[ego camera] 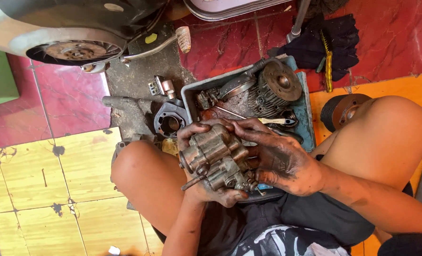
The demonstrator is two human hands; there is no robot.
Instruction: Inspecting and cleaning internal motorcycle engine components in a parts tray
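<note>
Carburetor point(218, 159): grimy metal body, held over the lap between both knees, near the blue tray.
Left hand point(206, 187): cups it from below, fingers wrapped over its far side, grip clamped on the carburetor.
Right hand point(275, 159): greasy (blackened to the wrist), grip closed on the carburetor's right side, fingers across the top.
Blue tray point(305, 118): on the floor just beyond the hands, holding a finned cylinder point(272, 92) and other engine parts.
Floor point(45, 180): yellow and red tiles; a scooter wheel point(78, 50) far left.

No packages, labels, signs or screens show here — only bare metal parts.
</note>
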